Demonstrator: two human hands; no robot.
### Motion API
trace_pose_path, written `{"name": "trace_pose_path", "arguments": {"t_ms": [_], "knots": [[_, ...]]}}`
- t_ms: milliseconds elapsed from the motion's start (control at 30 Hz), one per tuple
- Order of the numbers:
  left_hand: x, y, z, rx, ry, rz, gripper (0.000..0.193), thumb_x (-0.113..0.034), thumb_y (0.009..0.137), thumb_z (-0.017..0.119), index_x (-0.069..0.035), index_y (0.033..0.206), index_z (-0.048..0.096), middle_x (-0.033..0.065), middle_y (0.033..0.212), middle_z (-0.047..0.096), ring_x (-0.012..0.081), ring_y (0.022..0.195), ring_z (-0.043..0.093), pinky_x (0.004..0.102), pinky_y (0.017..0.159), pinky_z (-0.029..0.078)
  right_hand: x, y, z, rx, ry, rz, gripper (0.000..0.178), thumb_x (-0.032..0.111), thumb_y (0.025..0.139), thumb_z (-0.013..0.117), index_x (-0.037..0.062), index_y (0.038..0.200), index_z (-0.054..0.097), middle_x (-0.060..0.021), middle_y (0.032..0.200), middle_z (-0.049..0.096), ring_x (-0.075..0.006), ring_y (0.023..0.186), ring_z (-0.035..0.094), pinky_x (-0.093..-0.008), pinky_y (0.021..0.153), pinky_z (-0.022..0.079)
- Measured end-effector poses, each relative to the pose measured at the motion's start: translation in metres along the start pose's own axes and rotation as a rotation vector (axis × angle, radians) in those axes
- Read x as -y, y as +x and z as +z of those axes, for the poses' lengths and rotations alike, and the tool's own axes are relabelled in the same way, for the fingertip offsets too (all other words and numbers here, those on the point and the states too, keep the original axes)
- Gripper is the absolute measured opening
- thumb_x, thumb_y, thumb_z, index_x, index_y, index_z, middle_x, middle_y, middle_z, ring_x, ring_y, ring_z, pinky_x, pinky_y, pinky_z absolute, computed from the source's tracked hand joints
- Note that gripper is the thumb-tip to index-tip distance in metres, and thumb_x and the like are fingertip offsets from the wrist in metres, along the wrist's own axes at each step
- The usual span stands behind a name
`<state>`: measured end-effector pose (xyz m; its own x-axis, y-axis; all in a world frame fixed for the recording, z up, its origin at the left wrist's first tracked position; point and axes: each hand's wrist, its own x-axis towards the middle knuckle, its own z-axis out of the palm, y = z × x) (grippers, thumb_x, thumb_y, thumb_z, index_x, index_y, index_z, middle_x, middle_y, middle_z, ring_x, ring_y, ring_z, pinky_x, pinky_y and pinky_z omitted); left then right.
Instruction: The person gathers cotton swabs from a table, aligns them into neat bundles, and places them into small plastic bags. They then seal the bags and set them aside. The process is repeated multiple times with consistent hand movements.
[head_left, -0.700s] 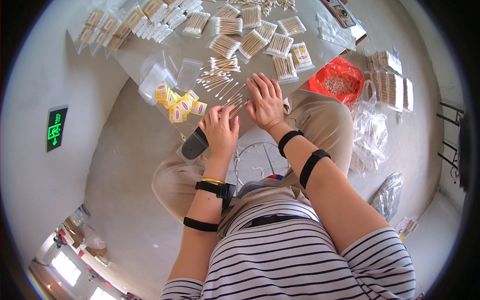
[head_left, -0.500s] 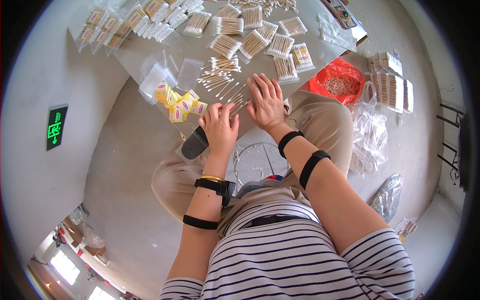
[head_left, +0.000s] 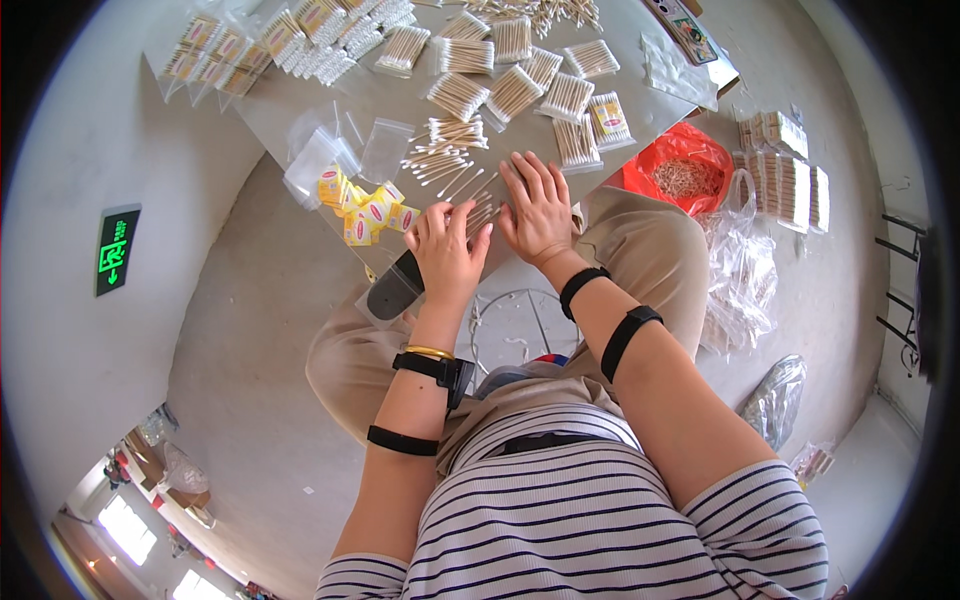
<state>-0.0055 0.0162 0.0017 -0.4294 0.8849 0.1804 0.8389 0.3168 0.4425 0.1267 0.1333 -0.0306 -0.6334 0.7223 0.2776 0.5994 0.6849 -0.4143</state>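
Loose cotton swabs (head_left: 483,211) lie on the table between my two hands. My left hand (head_left: 446,250) rests at the near edge with curved fingers and its thumb stretched apart, touching the swab ends. Flat on the table just right of them is my right hand (head_left: 537,212), fingers extended, nothing in its grasp. A looser pile of swabs (head_left: 440,160) spreads just beyond. Left of my left hand are yellow-and-white printed cards (head_left: 368,212) and clear empty zip bags (head_left: 386,150). A dark rounded flat object (head_left: 393,290) sits partly under my left wrist.
Filled swab bags (head_left: 513,92) cover the table's far middle, with more packed bags (head_left: 215,55) at far left. A phone-like object (head_left: 685,30) lies far right. On the floor at right are a red bag of swabs (head_left: 685,175), bundled swab packs (head_left: 780,180) and a clear plastic bag (head_left: 738,280).
My left thumb has spread out to the right, and the left fingers have shifted slightly over the swabs. My right hand stays flat in nearly the same place.
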Motion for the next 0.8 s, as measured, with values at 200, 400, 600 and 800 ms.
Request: {"name": "trace_pose_path", "arguments": {"t_ms": [200, 400, 600, 800], "knots": [[-0.001, 0.005, -0.002, -0.034, 0.025, 0.009, 0.046, -0.039, 0.092, 0.076, -0.018, 0.132, 0.068, 0.0083, 0.121, 0.058, 0.0314, 0.117, 0.055, 0.0496, 0.104, 0.036, 0.0, 0.0, -0.001, 0.004, -0.001, 0.004, 0.065, 0.024, 0.086, 0.064, 0.0105, 0.149, 0.056, -0.0098, 0.156, 0.051, -0.0295, 0.15, 0.042, -0.0536, 0.125, 0.03], [0.004, 0.014, -0.001, -0.022, 0.06, 0.01, 0.049, -0.039, 0.094, 0.073, -0.016, 0.135, 0.066, 0.0098, 0.122, 0.058, 0.0319, 0.118, 0.055, 0.05, 0.105, 0.036, 0.001, 0.0, -0.002, 0.013, 0.006, 0.007, 0.065, 0.025, 0.086, 0.065, 0.0103, 0.149, 0.056, -0.0099, 0.156, 0.051, -0.0297, 0.15, 0.042, -0.0537, 0.126, 0.03], [0.006, 0.014, -0.005, 0.01, 0.089, 0.01, 0.051, -0.041, 0.095, 0.071, -0.016, 0.138, 0.064, 0.0101, 0.129, 0.057, 0.0325, 0.122, 0.053, 0.0512, 0.108, 0.035, 0.001, 0.0, -0.003, 0.019, 0.009, 0.007, 0.066, 0.024, 0.086, 0.064, 0.0107, 0.15, 0.055, -0.0101, 0.156, 0.05, -0.0299, 0.15, 0.042, -0.0532, 0.126, 0.029], [0.019, 0.033, -0.006, -0.066, 0.166, 0.012, 0.046, -0.044, 0.096, 0.071, -0.02, 0.134, 0.066, 0.0083, 0.145, 0.052, 0.0345, 0.135, 0.045, 0.0543, 0.112, 0.03, 0.001, 0.0, -0.003, 0.025, 0.014, 0.011, 0.068, 0.022, 0.086, 0.064, 0.0119, 0.152, 0.052, -0.0099, 0.157, 0.049, -0.0299, 0.151, 0.04, -0.0527, 0.126, 0.028]]}}
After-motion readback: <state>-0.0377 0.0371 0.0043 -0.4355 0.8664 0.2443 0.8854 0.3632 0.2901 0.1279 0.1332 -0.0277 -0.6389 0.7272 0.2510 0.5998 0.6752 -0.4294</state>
